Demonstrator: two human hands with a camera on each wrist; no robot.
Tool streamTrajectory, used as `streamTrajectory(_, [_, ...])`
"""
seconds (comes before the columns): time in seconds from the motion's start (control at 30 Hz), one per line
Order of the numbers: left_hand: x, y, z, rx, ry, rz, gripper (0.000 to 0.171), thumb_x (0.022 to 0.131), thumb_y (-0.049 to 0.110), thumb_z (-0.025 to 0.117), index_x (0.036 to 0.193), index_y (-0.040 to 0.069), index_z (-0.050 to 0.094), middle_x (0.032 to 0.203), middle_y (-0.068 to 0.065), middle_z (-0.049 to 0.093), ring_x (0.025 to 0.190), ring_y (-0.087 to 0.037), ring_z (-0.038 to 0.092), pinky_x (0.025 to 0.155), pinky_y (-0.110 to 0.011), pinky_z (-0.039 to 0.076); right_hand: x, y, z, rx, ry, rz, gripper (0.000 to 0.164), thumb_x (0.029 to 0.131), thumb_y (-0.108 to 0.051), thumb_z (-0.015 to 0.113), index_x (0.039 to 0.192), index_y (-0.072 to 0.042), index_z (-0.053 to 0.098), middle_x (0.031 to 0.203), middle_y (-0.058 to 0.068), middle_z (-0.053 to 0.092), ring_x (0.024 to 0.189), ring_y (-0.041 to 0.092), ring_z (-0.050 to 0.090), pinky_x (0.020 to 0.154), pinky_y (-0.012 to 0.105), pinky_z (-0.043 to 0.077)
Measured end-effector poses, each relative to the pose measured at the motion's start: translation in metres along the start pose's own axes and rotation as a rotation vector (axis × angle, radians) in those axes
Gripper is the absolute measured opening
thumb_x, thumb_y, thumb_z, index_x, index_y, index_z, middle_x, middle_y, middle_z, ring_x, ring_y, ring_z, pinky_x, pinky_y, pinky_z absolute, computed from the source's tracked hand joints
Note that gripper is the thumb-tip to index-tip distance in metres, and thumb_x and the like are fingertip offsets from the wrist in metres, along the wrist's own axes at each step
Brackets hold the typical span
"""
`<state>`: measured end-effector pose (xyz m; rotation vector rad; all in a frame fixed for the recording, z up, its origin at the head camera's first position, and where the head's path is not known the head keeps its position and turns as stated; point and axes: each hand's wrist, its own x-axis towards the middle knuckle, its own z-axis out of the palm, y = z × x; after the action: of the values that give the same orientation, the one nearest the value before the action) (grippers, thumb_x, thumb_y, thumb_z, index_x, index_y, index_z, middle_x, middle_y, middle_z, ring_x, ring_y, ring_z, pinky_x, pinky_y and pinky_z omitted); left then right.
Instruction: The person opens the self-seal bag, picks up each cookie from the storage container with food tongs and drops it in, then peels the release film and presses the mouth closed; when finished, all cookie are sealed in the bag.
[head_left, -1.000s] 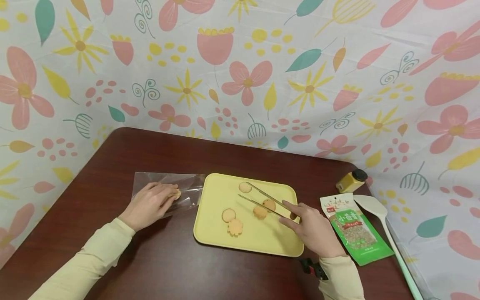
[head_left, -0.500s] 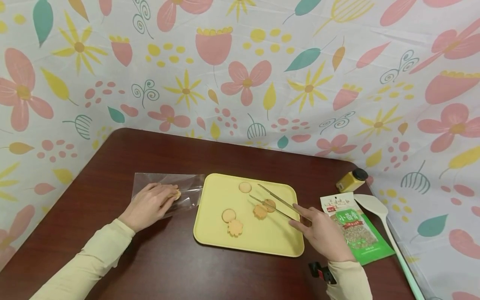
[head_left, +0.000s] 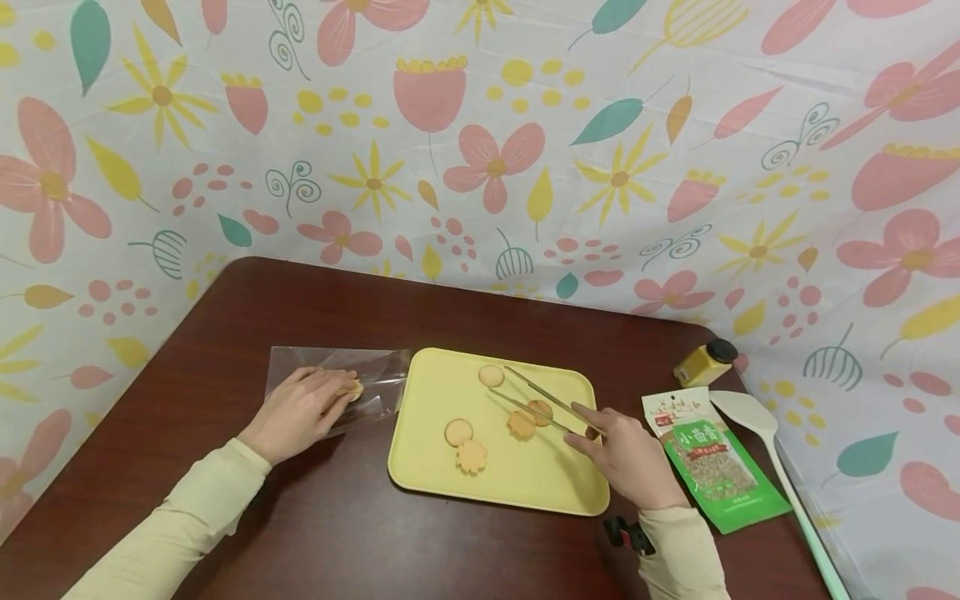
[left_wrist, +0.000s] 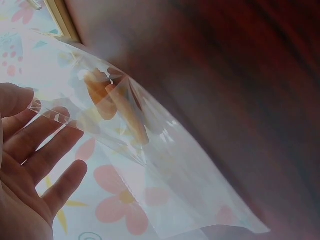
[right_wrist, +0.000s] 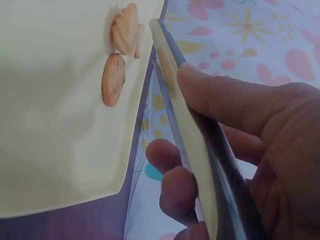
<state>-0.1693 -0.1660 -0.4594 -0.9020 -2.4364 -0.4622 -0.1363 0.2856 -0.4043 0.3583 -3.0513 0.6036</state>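
Observation:
My left hand (head_left: 303, 408) pinches the mouth edge of a clear plastic bag (left_wrist: 175, 175) between thumb and fingers. Inside it show two cookies, one (left_wrist: 100, 95) close against the other (left_wrist: 129, 115). In my right hand (head_left: 630, 454) is a pair of metal tongs (right_wrist: 200, 155), gripped along its arms. The tips are spread apart above the yellow tray (head_left: 420, 475), close to a round cookie (head_left: 491, 376) at the back, and nothing sits between them. Beneath the tongs lie a flower-shaped cookie (head_left: 521, 425) and a round one (head_left: 540, 412). Another round cookie (head_left: 458, 432) touches a flower-shaped cookie (head_left: 471, 457) front left.
A green seasoning packet (head_left: 712, 462) lies right of the tray, with a white spatula (head_left: 750, 414) along its far side. Behind them a yellow jar (head_left: 705, 362) with a black lid leans over. A floral cloth (head_left: 480, 167) hangs behind the dark table (head_left: 322, 533).
My right hand shifted the tongs right, away from the back round cookie, then partly back left toward it. The left hand and the bag have stayed put.

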Motion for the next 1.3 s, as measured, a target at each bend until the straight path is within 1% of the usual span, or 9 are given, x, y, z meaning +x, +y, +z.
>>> streamTrajectory(0.33, [0.000, 0.000, 0.000, 0.006, 0.002, 0.003, 0.028, 0.079, 0.012, 0.079, 0.105, 0.007, 0.071, 0.112, -0.009, 0.070, 0.103, -0.025, 0.066, 0.090, -0.048, 0.048, 0.006, -0.003, 0.004, 0.019, -0.033, 0.036, 0.052, 0.089, -0.038, 0.071, 0.134, -0.015, 0.061, 0.087, 0.000, 0.061, 0.047, 0.010, 0.038, 0.041, 0.029, 0.035])
streamTrajectory(0.47, [0.001, 0.001, -0.001, 0.000, 0.005, -0.002, 0.028, 0.079, 0.012, 0.079, 0.105, 0.006, 0.071, 0.111, -0.010, 0.070, 0.103, -0.026, 0.066, 0.091, -0.048, 0.048, 0.007, -0.003, 0.004, 0.029, -0.042, 0.047, 0.051, 0.089, -0.036, 0.071, 0.135, -0.014, 0.060, 0.089, 0.001, 0.061, 0.048, 0.011, 0.038, 0.041, 0.030, 0.034])
streamTrajectory(0.7, [0.002, 0.003, -0.002, 0.000, -0.003, -0.023, 0.029, 0.079, 0.013, 0.079, 0.106, 0.005, 0.071, 0.112, -0.010, 0.070, 0.102, -0.026, 0.066, 0.092, -0.049, 0.048, 0.009, -0.002, 0.006, 0.033, -0.047, 0.053, 0.052, 0.090, -0.035, 0.070, 0.136, -0.014, 0.059, 0.090, 0.001, 0.063, 0.048, 0.012, 0.040, 0.040, 0.030, 0.034])
streamTrajectory(1.0, [0.000, 0.001, -0.003, -0.002, -0.004, -0.020, 0.029, 0.080, 0.013, 0.079, 0.107, 0.006, 0.071, 0.111, -0.010, 0.070, 0.102, -0.026, 0.066, 0.091, -0.049, 0.048, 0.011, -0.001, 0.011, 0.041, -0.048, 0.059, 0.052, 0.090, -0.036, 0.069, 0.136, -0.014, 0.059, 0.096, 0.004, 0.066, 0.050, 0.012, 0.043, 0.041, 0.031, 0.034])
streamTrajectory(1.07, [0.000, 0.001, -0.003, -0.002, -0.003, -0.019, 0.030, 0.080, 0.013, 0.079, 0.107, 0.006, 0.070, 0.111, -0.010, 0.070, 0.101, -0.026, 0.066, 0.090, -0.049, 0.048, 0.012, 0.000, 0.012, 0.042, -0.050, 0.055, 0.052, 0.090, -0.037, 0.069, 0.136, -0.014, 0.059, 0.099, 0.006, 0.067, 0.050, 0.012, 0.044, 0.041, 0.031, 0.034])
streamTrajectory(1.23, [0.000, 0.000, -0.002, -0.005, -0.010, -0.028, 0.031, 0.080, 0.013, 0.079, 0.108, 0.006, 0.070, 0.112, -0.010, 0.070, 0.102, -0.026, 0.066, 0.090, -0.049, 0.048, 0.012, 0.000, 0.013, 0.053, -0.053, 0.046, 0.052, 0.091, -0.037, 0.068, 0.136, -0.014, 0.058, 0.114, 0.014, 0.067, 0.046, 0.012, 0.040, 0.039, 0.031, 0.032])
streamTrajectory(1.3, [0.000, 0.000, -0.002, -0.007, -0.012, -0.034, 0.031, 0.080, 0.013, 0.079, 0.108, 0.006, 0.070, 0.112, -0.010, 0.070, 0.102, -0.025, 0.066, 0.090, -0.049, 0.048, 0.013, 0.000, 0.013, 0.056, -0.054, 0.044, 0.052, 0.091, -0.036, 0.068, 0.136, -0.013, 0.058, 0.116, 0.015, 0.066, 0.044, 0.012, 0.037, 0.038, 0.031, 0.032])
